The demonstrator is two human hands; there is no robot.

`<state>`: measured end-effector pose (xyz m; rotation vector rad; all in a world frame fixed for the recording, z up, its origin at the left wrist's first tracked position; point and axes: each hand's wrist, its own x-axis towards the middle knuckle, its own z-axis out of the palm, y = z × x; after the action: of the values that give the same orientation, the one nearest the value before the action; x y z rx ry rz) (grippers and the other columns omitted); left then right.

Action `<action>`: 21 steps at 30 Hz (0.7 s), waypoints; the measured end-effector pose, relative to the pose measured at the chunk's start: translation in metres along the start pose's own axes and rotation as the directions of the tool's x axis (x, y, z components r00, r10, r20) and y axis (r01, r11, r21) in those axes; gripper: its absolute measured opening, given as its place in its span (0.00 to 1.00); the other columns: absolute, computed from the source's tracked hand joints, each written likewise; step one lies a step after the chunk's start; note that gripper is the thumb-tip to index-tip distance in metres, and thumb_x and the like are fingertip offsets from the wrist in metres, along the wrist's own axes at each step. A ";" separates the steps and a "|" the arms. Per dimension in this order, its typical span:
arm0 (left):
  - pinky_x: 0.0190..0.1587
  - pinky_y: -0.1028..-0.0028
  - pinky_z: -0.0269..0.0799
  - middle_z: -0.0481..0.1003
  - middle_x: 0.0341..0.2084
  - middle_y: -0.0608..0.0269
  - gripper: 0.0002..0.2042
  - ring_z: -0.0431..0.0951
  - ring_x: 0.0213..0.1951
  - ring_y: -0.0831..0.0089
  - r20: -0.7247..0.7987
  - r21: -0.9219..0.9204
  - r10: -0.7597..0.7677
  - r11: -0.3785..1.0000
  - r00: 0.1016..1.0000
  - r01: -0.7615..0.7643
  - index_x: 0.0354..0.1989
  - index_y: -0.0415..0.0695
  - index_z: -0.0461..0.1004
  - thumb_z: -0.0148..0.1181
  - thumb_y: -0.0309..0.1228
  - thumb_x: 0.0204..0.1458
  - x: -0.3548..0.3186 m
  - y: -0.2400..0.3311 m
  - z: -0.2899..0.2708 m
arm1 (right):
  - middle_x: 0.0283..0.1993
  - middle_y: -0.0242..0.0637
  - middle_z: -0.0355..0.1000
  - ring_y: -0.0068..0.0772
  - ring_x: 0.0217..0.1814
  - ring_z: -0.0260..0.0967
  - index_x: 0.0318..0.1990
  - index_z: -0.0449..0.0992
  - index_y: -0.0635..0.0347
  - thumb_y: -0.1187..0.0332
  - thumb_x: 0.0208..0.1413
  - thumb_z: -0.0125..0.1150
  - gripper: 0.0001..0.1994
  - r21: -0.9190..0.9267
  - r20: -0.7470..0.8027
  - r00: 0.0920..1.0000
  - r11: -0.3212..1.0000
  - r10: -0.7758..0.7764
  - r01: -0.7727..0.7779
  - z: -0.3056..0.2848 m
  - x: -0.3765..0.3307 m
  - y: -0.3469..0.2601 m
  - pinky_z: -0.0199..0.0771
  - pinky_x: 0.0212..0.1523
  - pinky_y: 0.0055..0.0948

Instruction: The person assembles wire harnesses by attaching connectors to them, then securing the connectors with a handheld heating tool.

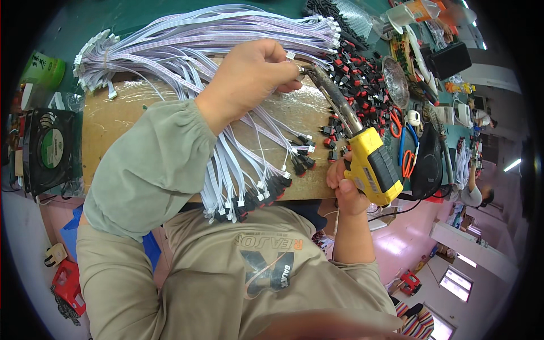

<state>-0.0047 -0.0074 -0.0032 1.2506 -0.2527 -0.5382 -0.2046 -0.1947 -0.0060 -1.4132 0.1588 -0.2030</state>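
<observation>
My left hand is closed in a pinch over the board, with a small white connector of a cable showing at its fingertips. What else lies between those fingers is hidden. My right hand grips the yellow-and-black soldering gun from below. The gun's metal barrel slants up and left, and its tip ends right beside the left fingertips; whether it touches is too small to tell. Beneath the left wrist runs a bundle of white flat cables. Their near ends carry white plugs and black-and-red switches.
A brown board covers the green bench. Loose black-and-red switches are heaped right of the board, beside a clear round dish and orange-handled pliers. A black fan stands at left. Another person works far right.
</observation>
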 end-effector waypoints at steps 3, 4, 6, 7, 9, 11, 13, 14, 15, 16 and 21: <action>0.32 0.79 0.73 0.70 0.20 0.67 0.09 0.81 0.32 0.70 -0.005 0.004 -0.002 1.000 1.000 0.002 0.24 0.42 0.66 0.61 0.26 0.50 0.001 -0.001 -0.001 | 0.25 0.29 0.59 0.23 0.24 0.56 0.52 0.65 0.63 0.62 0.44 0.71 0.30 0.012 -0.021 0.999 0.999 0.032 -0.032 0.002 0.000 -0.001 0.59 0.26 0.23; 0.32 0.79 0.73 0.70 0.20 0.67 0.09 0.81 0.32 0.70 -0.006 0.004 -0.001 1.000 1.000 0.001 0.24 0.42 0.66 0.61 0.26 0.50 0.001 -0.001 -0.001 | 0.25 0.29 0.59 0.23 0.24 0.56 0.52 0.65 0.63 0.62 0.44 0.71 0.30 0.013 -0.019 0.999 0.999 0.031 -0.031 0.001 -0.001 -0.001 0.59 0.26 0.23; 0.33 0.78 0.74 0.70 0.21 0.66 0.08 0.81 0.32 0.70 -0.009 0.013 -0.007 1.000 1.000 0.007 0.24 0.41 0.66 0.60 0.25 0.50 0.001 0.000 0.000 | 0.26 0.29 0.59 0.24 0.24 0.57 0.51 0.65 0.62 0.62 0.44 0.70 0.28 0.016 -0.018 0.999 0.999 0.038 -0.038 -0.001 -0.001 0.000 0.59 0.26 0.23; 0.33 0.78 0.74 0.70 0.21 0.66 0.08 0.81 0.32 0.70 -0.008 0.013 -0.006 1.000 1.000 0.007 0.24 0.41 0.66 0.60 0.25 0.50 0.001 -0.001 0.000 | 0.26 0.29 0.59 0.24 0.24 0.57 0.51 0.65 0.62 0.62 0.44 0.70 0.28 0.016 -0.018 0.999 0.999 0.038 -0.038 -0.001 0.000 0.000 0.59 0.26 0.23; 0.35 0.77 0.75 0.71 0.22 0.66 0.08 0.81 0.32 0.70 -0.007 -0.003 0.000 1.000 1.000 0.000 0.25 0.41 0.67 0.60 0.25 0.50 0.002 -0.002 0.000 | 0.26 0.30 0.59 0.24 0.24 0.57 0.49 0.65 0.62 0.63 0.45 0.69 0.26 0.011 0.008 1.000 1.000 0.029 -0.029 0.000 0.001 -0.001 0.59 0.26 0.23; 0.35 0.76 0.76 0.71 0.22 0.65 0.07 0.81 0.32 0.70 -0.006 0.001 0.003 1.000 1.000 -0.003 0.25 0.40 0.67 0.60 0.25 0.50 0.001 -0.001 -0.001 | 0.26 0.30 0.59 0.24 0.24 0.57 0.49 0.65 0.62 0.64 0.46 0.68 0.25 -0.011 0.006 1.000 1.000 0.007 -0.007 0.001 0.001 -0.001 0.59 0.25 0.23; 0.36 0.76 0.76 0.72 0.22 0.65 0.07 0.81 0.33 0.70 -0.006 0.006 0.004 1.000 1.000 -0.004 0.25 0.40 0.67 0.60 0.25 0.50 0.001 -0.001 -0.002 | 0.25 0.30 0.59 0.24 0.24 0.57 0.49 0.64 0.62 0.64 0.46 0.68 0.24 -0.033 0.005 1.000 0.999 -0.014 0.014 0.002 0.002 0.000 0.59 0.25 0.23; 0.36 0.76 0.76 0.72 0.23 0.64 0.07 0.81 0.33 0.70 -0.005 0.002 0.004 1.000 1.000 -0.004 0.26 0.40 0.67 0.60 0.25 0.50 0.002 -0.002 -0.002 | 0.25 0.30 0.59 0.24 0.24 0.57 0.50 0.64 0.62 0.63 0.46 0.68 0.26 -0.035 0.009 1.000 0.999 -0.013 0.014 0.002 0.002 0.000 0.58 0.24 0.24; 0.36 0.75 0.76 0.72 0.23 0.64 0.07 0.81 0.33 0.70 -0.004 -0.002 0.003 1.000 1.000 -0.003 0.26 0.40 0.67 0.60 0.25 0.50 0.002 -0.002 -0.001 | 0.25 0.30 0.59 0.24 0.24 0.57 0.51 0.64 0.62 0.63 0.46 0.69 0.27 -0.038 0.013 1.000 0.999 -0.013 0.013 0.001 0.002 0.001 0.58 0.24 0.24; 0.36 0.75 0.76 0.72 0.23 0.64 0.07 0.81 0.33 0.70 -0.004 -0.003 0.003 1.000 1.000 -0.003 0.26 0.40 0.67 0.60 0.25 0.50 0.002 -0.002 -0.001 | 0.25 0.30 0.59 0.24 0.24 0.57 0.51 0.64 0.62 0.63 0.46 0.69 0.27 -0.039 0.013 1.000 0.999 -0.013 0.013 0.001 0.001 0.002 0.58 0.24 0.24; 0.36 0.75 0.76 0.74 0.25 0.61 0.07 0.81 0.33 0.71 0.005 -0.011 0.005 1.000 1.000 -0.005 0.26 0.39 0.68 0.60 0.26 0.51 0.002 -0.001 -0.001 | 0.28 0.27 0.61 0.22 0.27 0.58 0.50 0.64 0.57 0.72 0.50 0.64 0.20 0.129 0.150 0.987 0.991 -0.063 0.043 -0.003 0.002 -0.002 0.60 0.27 0.23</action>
<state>-0.0027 -0.0073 -0.0043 1.2378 -0.2569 -0.5379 -0.2032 -0.1982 -0.0049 -1.3032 -0.0189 -0.1445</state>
